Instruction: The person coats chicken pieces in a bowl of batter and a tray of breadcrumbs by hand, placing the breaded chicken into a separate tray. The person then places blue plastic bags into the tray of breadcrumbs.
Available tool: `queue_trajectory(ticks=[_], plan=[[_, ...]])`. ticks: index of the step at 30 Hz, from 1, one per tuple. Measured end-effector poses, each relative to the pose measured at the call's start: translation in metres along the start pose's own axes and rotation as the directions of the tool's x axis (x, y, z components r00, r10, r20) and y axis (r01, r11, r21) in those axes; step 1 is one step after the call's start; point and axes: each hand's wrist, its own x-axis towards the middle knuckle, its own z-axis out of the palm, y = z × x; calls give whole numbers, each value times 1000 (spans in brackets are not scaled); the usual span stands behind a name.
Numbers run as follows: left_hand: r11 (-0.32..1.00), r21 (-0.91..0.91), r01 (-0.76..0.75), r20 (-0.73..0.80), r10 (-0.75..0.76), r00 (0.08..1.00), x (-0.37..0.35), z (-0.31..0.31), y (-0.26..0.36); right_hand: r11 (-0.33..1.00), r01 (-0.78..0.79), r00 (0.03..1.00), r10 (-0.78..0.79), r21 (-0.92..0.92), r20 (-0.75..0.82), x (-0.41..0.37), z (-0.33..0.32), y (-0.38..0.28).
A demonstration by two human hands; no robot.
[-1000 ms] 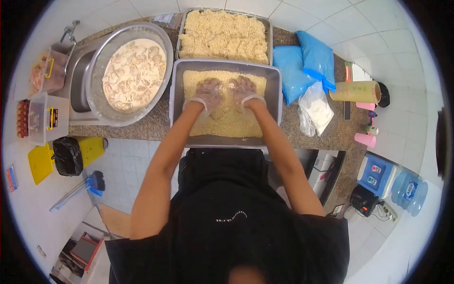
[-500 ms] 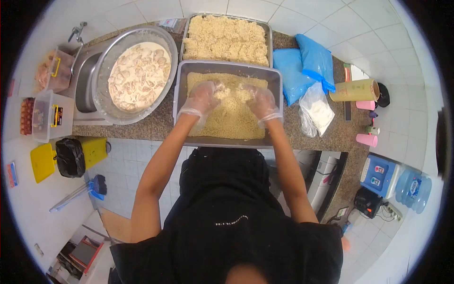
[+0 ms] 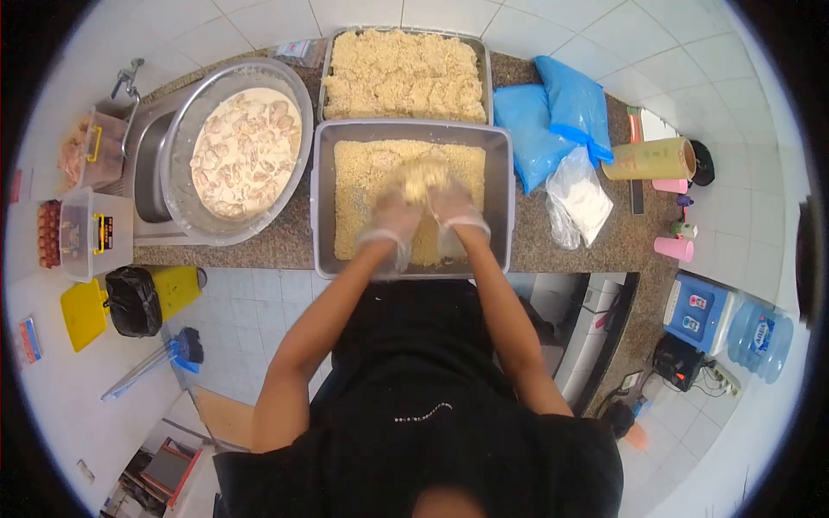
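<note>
Both of my hands wear clear plastic gloves and meet over a grey tray of breadcrumbs [image 3: 324, 198]. My left hand [image 3: 393, 216] and my right hand [image 3: 453, 210] are pressed together around a crumb-coated piece [image 3: 420, 179], lifted just above the crumb bed. A second tray [image 3: 403, 73] behind it is heaped with breaded pieces. To the left, a large metal bowl [image 3: 237, 147] holds pieces in pale batter.
Blue bags [image 3: 553, 116] and a clear bag of white powder [image 3: 579, 203] lie right of the trays, with a roll of wrap [image 3: 648, 160] and pink cups [image 3: 672, 249]. A sink [image 3: 147, 160] and plastic boxes [image 3: 86, 229] sit left. A water dispenser [image 3: 721, 324] stands lower right.
My hands went from pressing flat into the crumbs, to scooping apart, to closing together around a coated piece drawn toward the tray's near side.
</note>
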Motion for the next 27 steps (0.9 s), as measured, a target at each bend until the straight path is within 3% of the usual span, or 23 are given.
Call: queue_trajectory(ticks=[2,3,4,5,6,8,9,11,12,14,16,17,18,19,20,21,22,24,25,27], plan=[[975,194,-112,-146,142,979,19,-21,12,994,-87,990,78,-68,-122,5,-49,-57],[975,192,-110,-142,138,980,45,-18,-6,994,-90,990,82,-69,-117,16,-42,-57],[834,440,-334,-187,448,874,71,-4,-42,971,78,982,-114,-225,-154,21,-28,-51],[579,664,-472,-152,724,673,78,-6,-47,893,239,933,-320,-382,-166,26,-25,-51],[583,663,-469,-156,721,675,82,-6,-51,891,242,932,-323,-383,-162,25,-22,-48],[568,702,-430,184,438,880,79,-6,-59,838,216,947,-305,-501,-101,11,-12,-44],[575,699,-425,181,433,883,86,-9,-53,877,161,981,-193,-452,-26,13,-21,-52],[813,485,-323,163,279,946,88,-3,-52,868,203,966,-252,-453,-51,35,-12,-41],[822,476,-314,176,261,949,68,8,-61,857,242,946,-313,-456,-88,32,-8,-38],[781,564,-267,16,313,950,67,7,-62,907,182,941,-273,-379,-199,30,-13,-43],[759,615,-216,68,221,973,67,14,-70,881,169,981,-193,-442,-9,14,-14,-45],[751,606,-262,115,243,963,79,15,-71,849,179,974,-81,-496,213,23,-17,-44],[737,604,-303,117,294,949,102,2,-61,838,186,977,-103,-513,186,52,-31,-42],[742,597,-303,111,298,948,96,-7,-60,931,191,931,-71,-312,359,64,-38,-30],[775,513,-368,238,284,929,85,-20,-57,986,136,849,-67,-94,524,61,-42,-18],[795,432,-426,341,294,893,90,-38,-51,938,283,916,-203,-199,347,50,-58,-21],[787,437,-436,335,307,891,92,-49,-53,937,284,921,-206,-205,331,41,-75,-24],[810,430,-400,344,263,902,83,-55,-64,946,170,881,-20,-277,472,15,-98,-29],[810,428,-401,348,262,900,77,-52,-67,958,252,900,-179,-139,398,23,-74,-4],[844,442,-305,343,155,927,58,-67,-37,964,196,932,-127,-178,341,5,-98,-26]])
